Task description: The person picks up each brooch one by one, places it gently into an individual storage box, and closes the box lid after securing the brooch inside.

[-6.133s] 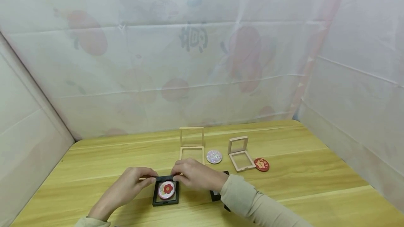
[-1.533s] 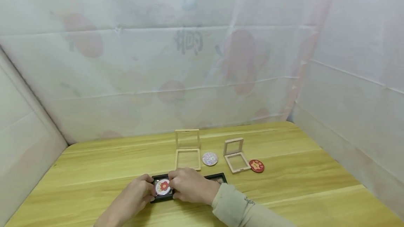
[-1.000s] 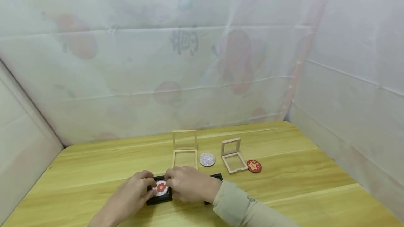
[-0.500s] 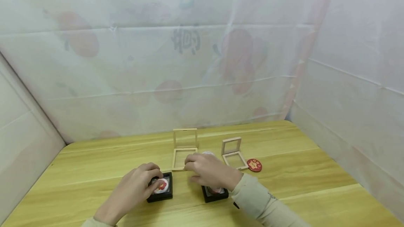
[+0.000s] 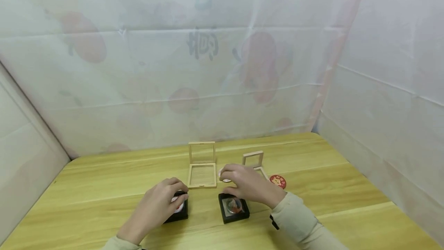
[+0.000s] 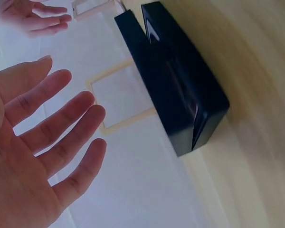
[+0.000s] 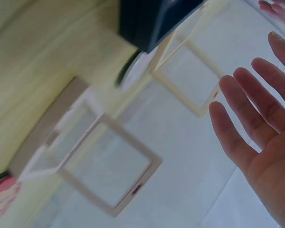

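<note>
My left hand (image 5: 157, 205) hovers over the left black display frame (image 5: 183, 217), which lies closed or nearly so and partly hidden by the fingers. Inside it shows part of a white badge with a red flower (image 5: 178, 206). In the left wrist view the fingers are spread loosely, apart from the frame, whose halves gape slightly at one end. My right hand (image 5: 248, 182) is above the far edge of a second black display frame (image 5: 227, 219) that holds a round badge (image 5: 234, 205). Its fingers hold nothing and partly cover a silvery badge (image 5: 227, 180).
Behind stand a pale wooden frame (image 5: 202, 186) and a smaller pinkish wooden frame (image 5: 253, 153), both with raised lids. A red badge (image 5: 278, 181) lies at the right. White printed cloth (image 5: 138, 88) walls the back and sides of the wooden table (image 5: 114, 180).
Both hands were on the left black frame. My right hand has left it and moved right, uncovering the second black frame. My left hand has loosened, staying over the left frame.
</note>
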`<state>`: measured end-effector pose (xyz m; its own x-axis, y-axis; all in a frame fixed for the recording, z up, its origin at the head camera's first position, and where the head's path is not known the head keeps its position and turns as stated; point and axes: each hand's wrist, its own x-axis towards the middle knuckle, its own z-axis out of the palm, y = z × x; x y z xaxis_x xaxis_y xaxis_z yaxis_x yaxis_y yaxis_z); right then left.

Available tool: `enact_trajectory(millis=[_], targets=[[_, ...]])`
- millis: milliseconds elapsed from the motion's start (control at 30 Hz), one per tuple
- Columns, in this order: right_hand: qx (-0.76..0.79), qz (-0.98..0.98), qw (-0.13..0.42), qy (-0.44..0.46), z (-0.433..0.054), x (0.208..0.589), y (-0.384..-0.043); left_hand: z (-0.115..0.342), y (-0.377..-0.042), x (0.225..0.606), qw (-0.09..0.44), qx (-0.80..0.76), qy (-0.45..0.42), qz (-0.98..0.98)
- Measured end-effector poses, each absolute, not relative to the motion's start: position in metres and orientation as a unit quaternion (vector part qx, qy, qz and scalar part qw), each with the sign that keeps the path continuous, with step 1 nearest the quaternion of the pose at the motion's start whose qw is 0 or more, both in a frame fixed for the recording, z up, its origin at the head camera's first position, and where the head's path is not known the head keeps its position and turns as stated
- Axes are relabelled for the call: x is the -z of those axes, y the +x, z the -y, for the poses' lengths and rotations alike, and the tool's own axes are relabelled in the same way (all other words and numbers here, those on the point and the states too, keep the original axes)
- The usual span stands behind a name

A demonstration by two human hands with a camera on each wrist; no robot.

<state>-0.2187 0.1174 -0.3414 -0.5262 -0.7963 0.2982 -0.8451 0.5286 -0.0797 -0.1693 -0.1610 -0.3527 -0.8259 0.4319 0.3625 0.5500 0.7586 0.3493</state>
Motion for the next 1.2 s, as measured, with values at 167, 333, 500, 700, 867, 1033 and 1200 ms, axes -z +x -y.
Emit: enact_trajectory(millis=[167, 333, 500, 700, 867, 1033, 1200], targets=[[-0.124, 0.881, 0.115, 0.443, -0.136, 0.345, -0.216, 0.155, -0.169, 0.356, 0.141, 0.23, -0.258, 0.928], [-0.139, 0.884, 0.114, 0.431, -0.151, 0.347, -0.216, 0.15, -0.17, 0.357, 0.134, 0.237, -0.26, 0.926], [-0.145, 0.887, 0.123, 0.42, -0.163, 0.347, -0.219, 0.145, -0.171, 0.357, 0.118, 0.24, -0.265, 0.926], [-0.151, 0.894, 0.131, 0.4, -0.181, 0.348, -0.222, 0.14, -0.172, 0.356, 0.121, 0.233, -0.282, 0.923], [-0.157, 0.903, 0.136, 0.376, -0.199, 0.346, -0.225, 0.136, -0.173, 0.356, 0.127, 0.233, -0.281, 0.922], [-0.167, 0.907, 0.137, 0.36, -0.214, 0.346, -0.227, 0.132, -0.174, 0.356, 0.137, 0.234, -0.274, 0.923], [-0.173, 0.911, 0.138, 0.348, -0.225, 0.349, -0.228, 0.127, -0.176, 0.354, 0.143, 0.235, -0.273, 0.922]])
